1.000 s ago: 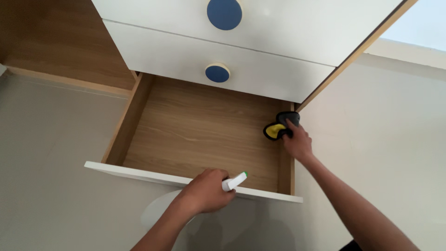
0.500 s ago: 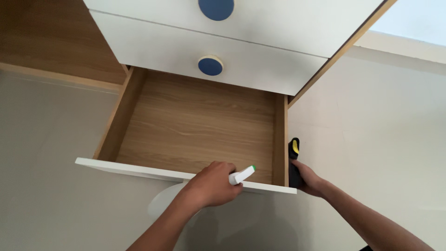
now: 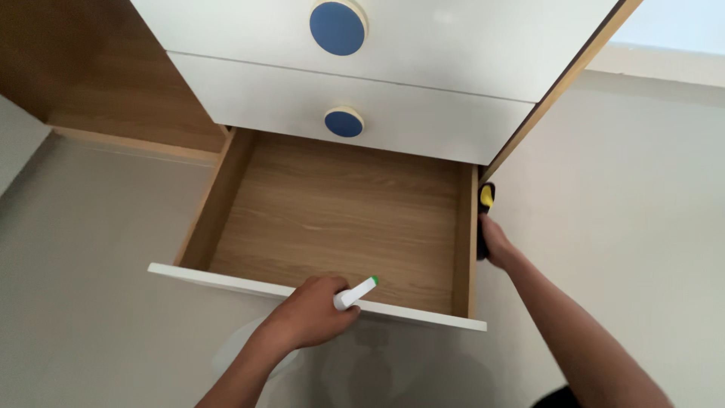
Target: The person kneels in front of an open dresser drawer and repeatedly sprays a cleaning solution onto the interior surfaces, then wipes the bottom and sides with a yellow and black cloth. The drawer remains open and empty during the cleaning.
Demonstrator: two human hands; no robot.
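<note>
open wooden drawer (image 3: pixel 332 219), white front panel (image 3: pixel 423 316), pulled out of a white cabinet (image 3: pixel 423 113) with round blue knobs (image 3: pixel 343 122). drawer floor bare. cabinet stands on a pale floor (image 3: pixel 98 227).

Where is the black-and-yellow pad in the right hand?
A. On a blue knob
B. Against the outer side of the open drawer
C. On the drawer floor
B: the right hand presses the black-and-yellow pad against the outside of the open drawer's right wall.

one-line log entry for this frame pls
left hand: grips white spray bottle at drawer front | right hand: presses black-and-yellow pad on drawer's outer right side | drawer: open
</note>
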